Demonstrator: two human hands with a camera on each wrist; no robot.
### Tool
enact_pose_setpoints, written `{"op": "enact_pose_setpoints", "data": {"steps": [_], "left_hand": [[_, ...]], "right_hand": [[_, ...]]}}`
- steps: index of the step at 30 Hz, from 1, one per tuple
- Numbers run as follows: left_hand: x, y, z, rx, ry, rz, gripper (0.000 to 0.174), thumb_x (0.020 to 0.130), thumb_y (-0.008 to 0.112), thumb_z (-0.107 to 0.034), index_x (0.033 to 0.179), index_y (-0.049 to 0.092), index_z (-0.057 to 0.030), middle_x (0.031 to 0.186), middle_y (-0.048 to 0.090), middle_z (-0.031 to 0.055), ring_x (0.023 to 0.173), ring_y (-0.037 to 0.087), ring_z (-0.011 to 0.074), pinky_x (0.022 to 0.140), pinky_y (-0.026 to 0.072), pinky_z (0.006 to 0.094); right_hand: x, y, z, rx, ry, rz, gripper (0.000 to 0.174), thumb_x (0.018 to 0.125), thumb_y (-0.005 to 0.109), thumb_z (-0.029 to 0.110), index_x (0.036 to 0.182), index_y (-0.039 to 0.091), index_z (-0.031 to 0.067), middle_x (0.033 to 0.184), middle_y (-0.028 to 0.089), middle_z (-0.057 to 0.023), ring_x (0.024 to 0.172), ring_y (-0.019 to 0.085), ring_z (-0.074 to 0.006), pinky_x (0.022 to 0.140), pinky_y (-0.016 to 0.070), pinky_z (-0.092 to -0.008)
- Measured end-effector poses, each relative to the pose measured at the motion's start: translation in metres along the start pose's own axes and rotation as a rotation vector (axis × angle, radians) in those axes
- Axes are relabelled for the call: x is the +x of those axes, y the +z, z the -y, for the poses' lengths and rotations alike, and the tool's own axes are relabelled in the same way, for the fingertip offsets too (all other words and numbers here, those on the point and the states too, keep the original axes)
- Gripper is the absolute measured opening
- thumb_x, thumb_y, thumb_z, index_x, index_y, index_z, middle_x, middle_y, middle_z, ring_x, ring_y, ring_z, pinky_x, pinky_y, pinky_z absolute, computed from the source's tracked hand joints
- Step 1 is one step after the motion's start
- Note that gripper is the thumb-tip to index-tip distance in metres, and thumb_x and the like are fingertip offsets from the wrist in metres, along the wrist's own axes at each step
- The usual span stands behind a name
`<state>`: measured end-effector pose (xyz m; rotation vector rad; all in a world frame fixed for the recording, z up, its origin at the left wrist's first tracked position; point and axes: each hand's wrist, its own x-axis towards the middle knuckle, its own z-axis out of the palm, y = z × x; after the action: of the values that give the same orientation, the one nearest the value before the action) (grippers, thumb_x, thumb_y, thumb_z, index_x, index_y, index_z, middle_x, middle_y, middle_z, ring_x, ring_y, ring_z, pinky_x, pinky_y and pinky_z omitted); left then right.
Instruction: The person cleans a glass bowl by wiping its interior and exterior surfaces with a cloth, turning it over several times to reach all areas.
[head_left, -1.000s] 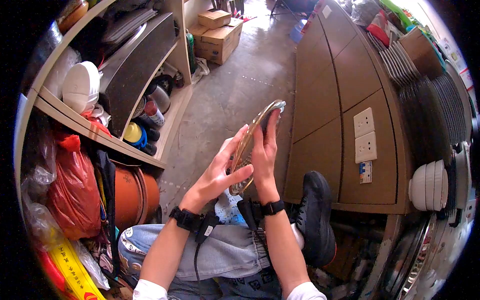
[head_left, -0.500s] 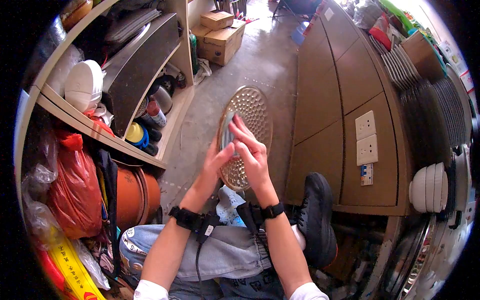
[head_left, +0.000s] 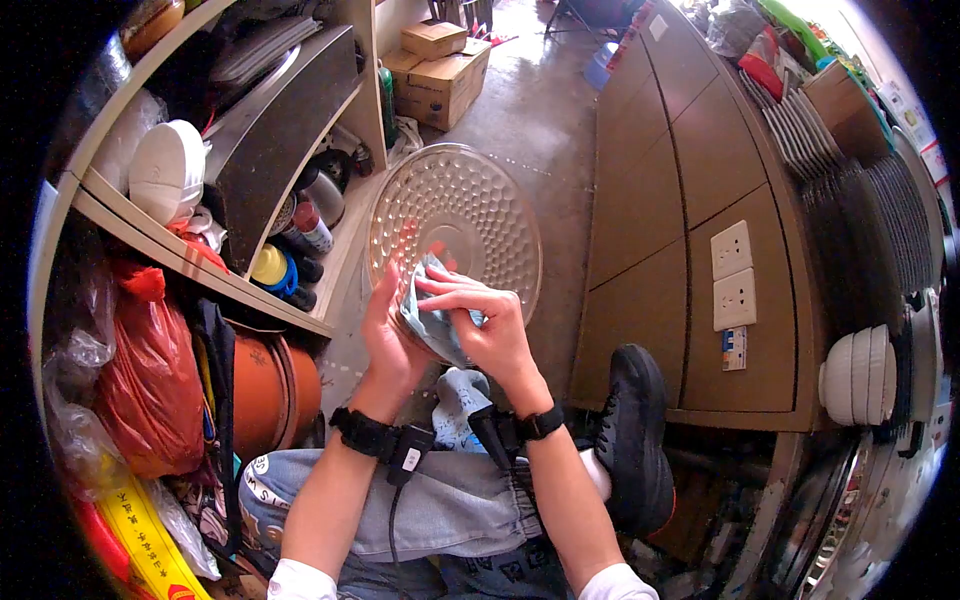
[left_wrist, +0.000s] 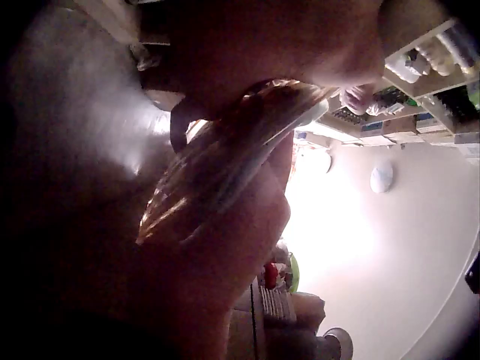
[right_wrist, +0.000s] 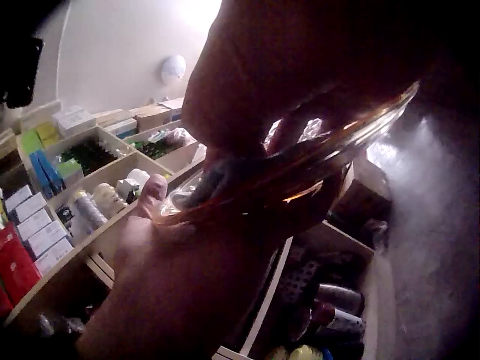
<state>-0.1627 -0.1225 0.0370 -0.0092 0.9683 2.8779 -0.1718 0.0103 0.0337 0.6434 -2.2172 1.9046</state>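
A round clear amber-tinted glass plate (head_left: pixel 500 205) with a dimpled pattern is held over the lap, its face turned up toward the head camera. My left hand (head_left: pixel 392 345) grips its near left rim, with fingers behind the glass. In my right hand (head_left: pixel 503 335) is a pale blue cloth (head_left: pixel 428 315), pinched over the plate's near edge. Both wrist views are dark; the left one shows the plate (left_wrist: pixel 217 161) nearly edge-on between the hands. The right wrist view has the plate (right_wrist: pixel 307 169) slanting below the right hand, with the left thumb (right_wrist: pixel 154 191) at its rim.
Wooden shelving (head_left: pixel 345 250) with bottles and dishes stands on the left, above a red plastic bag (head_left: pixel 150 385). A brown cabinet (head_left: pixel 640 200) runs along the right, bearing stacked plates (head_left: pixel 850 230) and white bowls (head_left: pixel 857 375). Cardboard boxes (head_left: pixel 435 85) sit farther back on the floor.
The plate has turned from nearly edge-on to face the head camera. The right hand and cloth have moved down to the near rim; the left hand has shifted slightly left.
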Motion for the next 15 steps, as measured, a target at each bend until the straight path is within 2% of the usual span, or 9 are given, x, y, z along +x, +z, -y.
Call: {"op": "enact_pose_setpoints", "data": {"steps": [2, 3, 5, 7, 9, 11, 12, 13, 15], "left_hand": [[-0.001, -0.002, -0.001, -0.049, -0.022, 0.012, 0.071, 0.101, 0.046, -0.049, 0.157, 0.025, -0.0104, 0.151, 0.045, 0.0186, 0.132, 0.052, 0.0293, 0.113, 0.0397, 0.0453], [0.000, 0.000, -0.002, -0.048, -0.022, 0.014, 0.071, 0.101, 0.046, -0.049, 0.157, 0.025, -0.0104, 0.151, 0.045, 0.0186, 0.132, 0.052, 0.0293, 0.113, 0.0397, 0.0453], [0.000, 0.004, -0.004, -0.134, -0.037, 0.039, 0.071, 0.101, 0.047, -0.047, 0.158, 0.025, -0.0103, 0.153, 0.043, 0.0191, 0.135, 0.050, 0.0310, 0.114, 0.0386, 0.0458], [-0.001, 0.003, -0.004, -0.131, -0.040, 0.036, 0.071, 0.100, 0.049, -0.046, 0.157, 0.025, -0.0103, 0.154, 0.042, 0.0189, 0.137, 0.048, 0.0320, 0.115, 0.0375, 0.0457], [-0.001, 0.003, -0.004, -0.163, -0.067, 0.080, 0.068, 0.103, 0.049, -0.043, 0.159, 0.023, -0.0145, 0.152, 0.045, 0.0146, 0.131, 0.054, 0.0278, 0.109, 0.0450, 0.0458], [-0.001, 0.003, -0.005, -0.142, -0.076, 0.112, 0.068, 0.103, 0.049, -0.043, 0.159, 0.023, -0.0142, 0.153, 0.044, 0.0146, 0.132, 0.053, 0.0274, 0.110, 0.0445, 0.0447], [-0.002, 0.003, -0.005, -0.122, -0.083, 0.142, 0.068, 0.103, 0.048, -0.043, 0.159, 0.024, -0.0140, 0.154, 0.043, 0.0146, 0.133, 0.052, 0.0271, 0.110, 0.0439, 0.0436], [-0.002, 0.004, -0.005, -0.123, -0.083, 0.142, 0.068, 0.103, 0.048, -0.043, 0.159, 0.024, -0.0140, 0.154, 0.043, 0.0146, 0.133, 0.052, 0.0271, 0.110, 0.0439, 0.0436], [-0.003, 0.006, -0.004, -0.030, -0.057, 0.161, 0.068, 0.103, 0.048, -0.043, 0.158, 0.024, -0.0123, 0.156, 0.040, 0.0157, 0.136, 0.049, 0.0260, 0.111, 0.0425, 0.0416]], "right_hand": [[0.003, -0.003, 0.000, -0.134, -0.089, -0.064, 0.038, 0.076, 0.052, -0.013, 0.097, 0.078, 0.0052, 0.113, 0.074, -0.0127, 0.124, 0.062, -0.0307, 0.113, 0.0410, -0.0425], [0.004, -0.003, -0.003, -0.189, -0.101, -0.190, 0.038, 0.079, 0.054, -0.012, 0.102, 0.077, 0.0058, 0.118, 0.073, -0.0129, 0.124, 0.062, -0.0306, 0.112, 0.0418, -0.0422], [0.004, -0.014, -0.007, -0.177, 0.022, -0.444, 0.038, 0.082, 0.054, -0.011, 0.106, 0.076, 0.0068, 0.123, 0.070, -0.0145, 0.130, 0.057, -0.0319, 0.112, 0.0408, -0.0419], [0.002, -0.022, -0.016, -0.234, 0.033, -0.473, 0.039, 0.083, 0.057, -0.009, 0.113, 0.073, 0.0076, 0.129, 0.066, -0.0164, 0.131, 0.056, -0.0337, 0.112, 0.0405, -0.0420], [0.000, -0.024, -0.018, -0.292, 0.045, -0.503, 0.041, 0.084, 0.059, -0.007, 0.120, 0.071, 0.0085, 0.135, 0.063, -0.0183, 0.132, 0.054, -0.0355, 0.112, 0.0403, -0.0422], [-0.001, -0.021, -0.013, -0.983, 0.073, -0.620, 0.056, 0.085, 0.065, 0.001, 0.139, 0.058, 0.0120, 0.144, 0.053, -0.0218, 0.131, 0.053, -0.0396, 0.111, 0.0405, -0.0429], [-0.003, -0.025, -0.021, -0.996, 0.146, -0.622, 0.071, 0.085, 0.073, 0.013, 0.150, 0.044, 0.0135, 0.147, 0.049, -0.0231, 0.127, 0.056, -0.0386, 0.108, 0.0438, -0.0432], [-0.004, -0.029, -0.028, -0.997, 0.145, -0.621, 0.071, 0.085, 0.073, 0.013, 0.150, 0.044, 0.0135, 0.147, 0.049, -0.0231, 0.127, 0.056, -0.0386, 0.108, 0.0438, -0.0432], [-0.006, -0.035, -0.035, -0.277, 0.431, -0.645, 0.076, 0.086, 0.078, 0.022, 0.151, 0.041, 0.0115, 0.143, 0.052, -0.0224, 0.120, 0.061, -0.0340, 0.100, 0.0493, -0.0414]]}}
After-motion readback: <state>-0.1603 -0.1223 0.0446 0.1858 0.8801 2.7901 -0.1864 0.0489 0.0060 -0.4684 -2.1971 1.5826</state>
